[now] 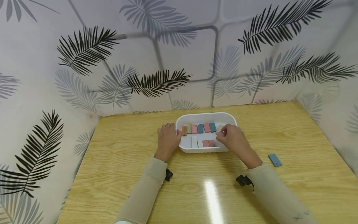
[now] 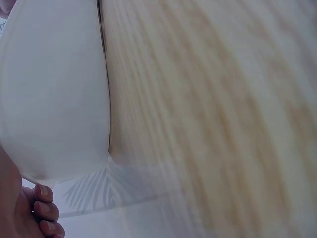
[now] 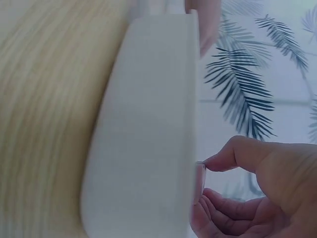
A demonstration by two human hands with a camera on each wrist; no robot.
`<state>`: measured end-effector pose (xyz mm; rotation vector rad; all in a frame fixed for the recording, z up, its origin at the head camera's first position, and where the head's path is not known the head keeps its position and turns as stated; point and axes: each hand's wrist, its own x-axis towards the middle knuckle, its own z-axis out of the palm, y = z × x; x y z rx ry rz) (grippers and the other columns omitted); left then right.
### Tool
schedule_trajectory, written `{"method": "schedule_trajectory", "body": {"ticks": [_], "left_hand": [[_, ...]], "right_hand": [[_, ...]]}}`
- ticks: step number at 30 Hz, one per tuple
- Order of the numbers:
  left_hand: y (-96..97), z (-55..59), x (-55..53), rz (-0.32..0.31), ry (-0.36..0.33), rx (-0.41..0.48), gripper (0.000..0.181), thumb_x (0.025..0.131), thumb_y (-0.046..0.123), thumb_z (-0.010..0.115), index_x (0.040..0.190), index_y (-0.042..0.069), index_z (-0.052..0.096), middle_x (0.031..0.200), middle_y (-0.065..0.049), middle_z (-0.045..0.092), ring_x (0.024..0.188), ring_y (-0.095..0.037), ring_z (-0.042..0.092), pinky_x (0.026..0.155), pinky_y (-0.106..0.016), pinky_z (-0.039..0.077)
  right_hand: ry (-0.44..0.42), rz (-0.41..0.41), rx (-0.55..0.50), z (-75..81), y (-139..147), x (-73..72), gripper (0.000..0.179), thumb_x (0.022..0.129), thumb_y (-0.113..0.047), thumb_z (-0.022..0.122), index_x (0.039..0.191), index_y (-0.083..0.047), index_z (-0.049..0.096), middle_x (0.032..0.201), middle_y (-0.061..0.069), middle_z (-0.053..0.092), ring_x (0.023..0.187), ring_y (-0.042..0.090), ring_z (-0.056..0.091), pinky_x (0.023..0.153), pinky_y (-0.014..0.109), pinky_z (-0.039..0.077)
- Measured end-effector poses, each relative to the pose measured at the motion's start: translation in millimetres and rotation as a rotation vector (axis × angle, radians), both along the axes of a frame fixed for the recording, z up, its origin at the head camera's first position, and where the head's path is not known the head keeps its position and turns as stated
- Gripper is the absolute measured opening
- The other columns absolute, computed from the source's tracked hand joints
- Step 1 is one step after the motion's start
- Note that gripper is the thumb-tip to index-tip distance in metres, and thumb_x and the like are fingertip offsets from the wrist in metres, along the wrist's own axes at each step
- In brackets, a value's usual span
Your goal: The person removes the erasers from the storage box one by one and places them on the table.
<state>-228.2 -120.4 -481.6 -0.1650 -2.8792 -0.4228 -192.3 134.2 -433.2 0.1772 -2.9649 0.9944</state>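
A white plastic bin (image 1: 207, 150) stands on the table, holding two rows of small blocks that look like erasers. Over its left rim lies the thumb of my left hand (image 1: 168, 138), with the fingers outside, gripping that end. At the right end my right hand (image 1: 233, 137) pinches a pink eraser (image 3: 199, 182) between thumb and fingers, just above the rim in the right wrist view. The back row includes an orange-and-green eraser (image 1: 184, 130), a pink one (image 1: 206, 127) and a blue one (image 1: 213, 127). White erasers (image 1: 194, 142) and pink ones (image 1: 206, 143) lie in front.
A single blue eraser (image 1: 275, 160) lies on the wooden table (image 1: 117, 183), right of the bin and beside my right forearm. Behind the table rises a wall (image 1: 190, 56) with a leaf pattern.
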Motion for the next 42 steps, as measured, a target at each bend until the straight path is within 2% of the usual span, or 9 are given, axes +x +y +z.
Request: {"method": "schedule_trajectory", "body": {"ticks": [5,13,19,24,30,36,42], "left_hand": [[0.5,-1.9,0.4,0.000,0.003,0.007,0.025,0.091,0.025,0.046,0.094,0.004,0.059,0.090,-0.008,0.058,0.082,-0.024,0.047,0.072,-0.039,0.031],[0.7,-3.3,0.2,0.004,-0.009,0.004,0.027,0.091,0.027,0.046,0.096,0.004,0.059,0.091,-0.008,0.058,0.083,-0.024,0.047,0.073,-0.039,0.031],[-1.1,-5.0,1.4,0.007,-0.024,0.008,0.026,0.091,0.026,0.047,0.096,0.004,0.059,0.089,-0.007,0.056,0.080,-0.023,0.045,0.071,-0.038,0.030],[-0.5,-5.5,2.0,0.003,-0.030,0.017,0.027,0.091,0.027,0.047,0.098,0.003,0.059,0.089,-0.007,0.056,0.080,-0.023,0.045,0.071,-0.038,0.030],[0.7,-5.0,1.5,0.009,-0.027,0.014,0.026,0.091,0.027,0.047,0.095,0.004,0.059,0.087,-0.007,0.056,0.078,-0.023,0.045,0.070,-0.038,0.030],[1.7,-2.3,0.7,0.007,-0.040,0.019,0.027,0.091,0.027,0.046,0.097,0.004,0.058,0.088,-0.007,0.056,0.079,-0.023,0.044,0.072,-0.038,0.030],[1.5,-0.5,-0.8,0.007,-0.030,0.026,0.027,0.091,0.027,0.046,0.096,0.004,0.058,0.088,-0.007,0.056,0.078,-0.023,0.044,0.071,-0.038,0.030]], "right_hand": [[-0.001,-0.009,-0.023,18.7,14,9.4,0.029,0.083,-0.023,0.062,0.097,0.002,0.060,0.082,0.010,0.061,0.071,0.021,0.054,0.062,0.033,0.046],[0.006,-0.010,-0.014,21.5,51,22.5,0.034,0.086,-0.024,0.061,0.103,0.005,0.060,0.089,0.013,0.063,0.078,0.024,0.059,0.066,0.037,0.049],[-0.061,0.007,0.015,11.5,88,32.5,0.046,0.092,-0.032,0.055,0.112,0.009,0.056,0.098,0.019,0.062,0.089,0.031,0.060,0.072,0.043,0.049],[-0.094,0.000,0.044,2.7,117,38.7,0.049,0.094,-0.031,0.052,0.116,0.012,0.053,0.103,0.024,0.061,0.094,0.037,0.058,0.076,0.048,0.047],[-0.153,-0.011,0.066,-4.3,146,43.0,0.057,0.095,-0.038,0.048,0.120,0.013,0.049,0.108,0.028,0.058,0.098,0.041,0.056,0.075,0.049,0.046],[-0.179,-0.035,0.107,-13.8,173,48.8,0.059,0.095,-0.038,0.047,0.118,0.016,0.049,0.109,0.030,0.056,0.097,0.044,0.054,0.075,0.051,0.044],[-0.204,-0.032,0.129,-19.4,185,53.5,0.058,0.094,-0.036,0.050,0.113,0.019,0.050,0.105,0.032,0.057,0.095,0.046,0.054,0.075,0.051,0.044]]}}
